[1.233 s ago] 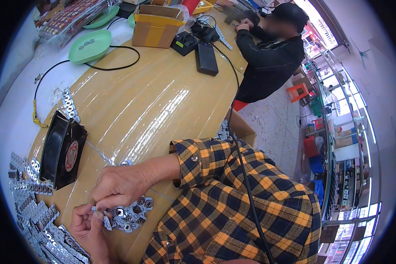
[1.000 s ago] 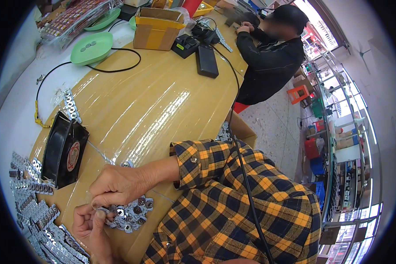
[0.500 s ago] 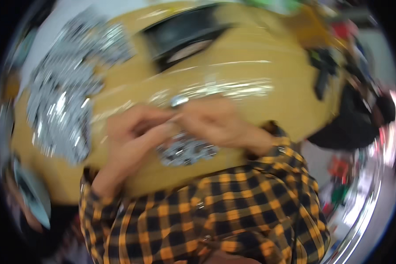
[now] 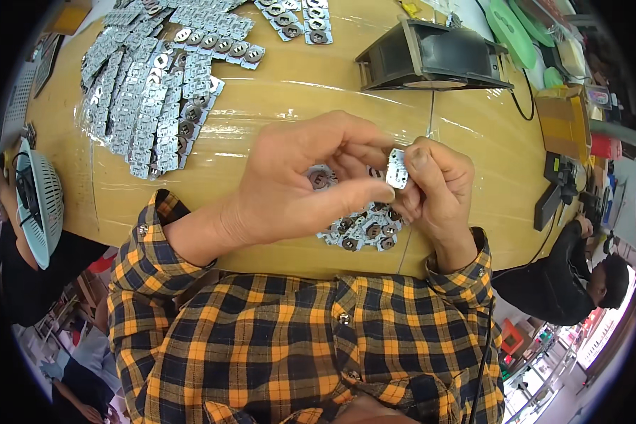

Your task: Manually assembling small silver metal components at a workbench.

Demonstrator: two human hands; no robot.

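My right hand pinches a small white circuit board between thumb and fingers, its pale printed face showing. Beside it, my left hand has its thumb stretched out and its fingers curled, with a gap between them. The left fingertips come close to the board; whether they touch it I cannot make out. Beneath both hands lies a loose pile of small circuit boards with dark round parts, partly covered by my left hand.
Strips of joined circuit boards are heaped at the far left of the table. A black box-shaped device stands at the back right, near a cardboard box. People sit at both sides; a light-blue plastic basket is at left.
The view has swung, so the table's things appear shifted. My hands were together at the fingertips; now the left thumb is apart and the board shows in my right hand.
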